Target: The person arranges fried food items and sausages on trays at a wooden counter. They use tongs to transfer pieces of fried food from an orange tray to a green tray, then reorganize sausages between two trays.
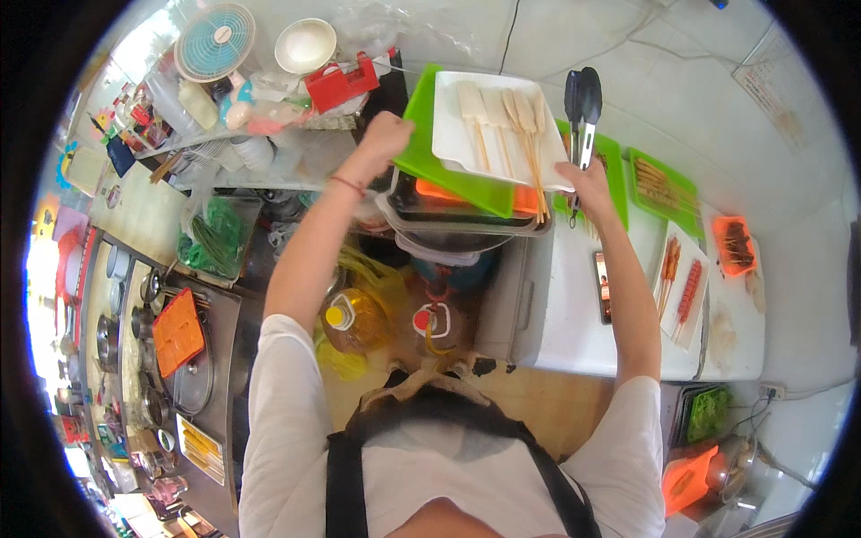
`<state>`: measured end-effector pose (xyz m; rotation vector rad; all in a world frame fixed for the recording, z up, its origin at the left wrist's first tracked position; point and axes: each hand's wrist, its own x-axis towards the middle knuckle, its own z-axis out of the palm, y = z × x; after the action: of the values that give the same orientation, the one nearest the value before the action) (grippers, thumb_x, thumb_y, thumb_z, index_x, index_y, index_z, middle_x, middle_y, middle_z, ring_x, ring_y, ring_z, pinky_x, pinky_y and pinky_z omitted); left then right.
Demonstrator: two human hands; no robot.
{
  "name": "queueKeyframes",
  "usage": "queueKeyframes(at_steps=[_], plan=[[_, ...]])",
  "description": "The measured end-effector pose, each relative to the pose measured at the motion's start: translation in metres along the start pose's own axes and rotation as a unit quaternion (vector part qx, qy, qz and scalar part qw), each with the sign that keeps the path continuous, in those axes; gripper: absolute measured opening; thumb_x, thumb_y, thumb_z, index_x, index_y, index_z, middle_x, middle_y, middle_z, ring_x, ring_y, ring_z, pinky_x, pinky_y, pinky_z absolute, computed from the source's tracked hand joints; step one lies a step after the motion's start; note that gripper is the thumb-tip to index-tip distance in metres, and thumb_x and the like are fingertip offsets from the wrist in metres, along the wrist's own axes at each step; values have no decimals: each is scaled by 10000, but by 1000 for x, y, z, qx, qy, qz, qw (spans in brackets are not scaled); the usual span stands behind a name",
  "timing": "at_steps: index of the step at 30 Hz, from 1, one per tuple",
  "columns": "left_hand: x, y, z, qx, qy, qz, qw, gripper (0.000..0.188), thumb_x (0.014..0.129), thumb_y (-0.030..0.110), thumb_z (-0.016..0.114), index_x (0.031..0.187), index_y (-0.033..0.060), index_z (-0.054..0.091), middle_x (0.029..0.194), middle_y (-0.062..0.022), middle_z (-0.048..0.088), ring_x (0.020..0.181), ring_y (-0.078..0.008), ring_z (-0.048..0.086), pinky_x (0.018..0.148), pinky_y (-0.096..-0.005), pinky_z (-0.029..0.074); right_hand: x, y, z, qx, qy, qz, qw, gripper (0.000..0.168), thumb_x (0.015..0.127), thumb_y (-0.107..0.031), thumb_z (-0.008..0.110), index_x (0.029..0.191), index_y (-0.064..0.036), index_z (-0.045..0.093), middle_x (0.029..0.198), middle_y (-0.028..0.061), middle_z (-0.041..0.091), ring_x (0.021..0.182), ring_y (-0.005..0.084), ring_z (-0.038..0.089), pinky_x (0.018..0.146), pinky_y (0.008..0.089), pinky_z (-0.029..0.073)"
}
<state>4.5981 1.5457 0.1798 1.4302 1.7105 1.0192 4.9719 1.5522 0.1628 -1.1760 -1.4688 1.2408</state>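
In my left hand (385,140) is the edge of a bright green plastic tray (418,138), which slants under a white tray. My right hand (586,180) grips the near right corner of that white tray (457,155) together with a pair of tongs (586,128), whose black heads point upward. Several pale, flat skewered pieces (506,107) lie on the white tray, their wooden sticks towards me. One bundle of sticks juts over its near rim. Below both trays are an orange tray (437,190) and a stack of dark trays (457,227), partly hidden.
To the right, a white chest-like surface (572,323) bears a phone (602,286), a green tray of skewers (662,185) and a white tray of skewers (679,282). Oil jugs (356,319) stand on the floor. A cluttered shelf (269,176) and a metal counter (222,350) line the left.
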Motion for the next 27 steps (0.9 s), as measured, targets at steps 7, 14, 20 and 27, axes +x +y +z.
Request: queueKeyframes(at_steps=[7, 14, 20, 27], plan=[[-80, -8, -86, -25, 81, -31, 996, 161, 878, 136, 546, 920, -16, 579, 835, -32, 568, 745, -106, 512, 649, -276, 422, -9, 2, 11, 36, 46, 7, 998, 181, 812, -100, 687, 920, 42, 652, 797, 65, 672, 615, 108, 603, 525, 256, 471], [-189, -37, -124, -79, 99, -22, 992, 58, 910, 97, 535, 868, 60, 518, 798, 35, 501, 733, -53, 462, 652, -215, 382, -12, 17, 9, 24, 19, 21, 999, 153, 833, -86, 678, 943, 16, 647, 811, 41, 669, 647, 100, 606, 543, 260, 462], [-265, -58, -147, -145, 179, -26, 973, 58, 923, 62, 524, 885, 89, 489, 807, 62, 491, 744, -31, 466, 668, -186, 385, -13, 19, 24, 13, 25, 42, 999, 228, 830, -109, 686, 1010, 22, 634, 850, 51, 670, 681, 118, 622, 567, 268, 489], [-316, -61, -161, -168, 237, -5, 957, 99, 886, 33, 547, 863, 87, 467, 795, 58, 471, 728, -25, 448, 633, -187, 364, 5, 30, 45, -284, 58, -22, 957, 354, 808, -315, 737, 754, 3, 593, 635, 57, 597, 567, 139, 572, 508, 318, 456]])
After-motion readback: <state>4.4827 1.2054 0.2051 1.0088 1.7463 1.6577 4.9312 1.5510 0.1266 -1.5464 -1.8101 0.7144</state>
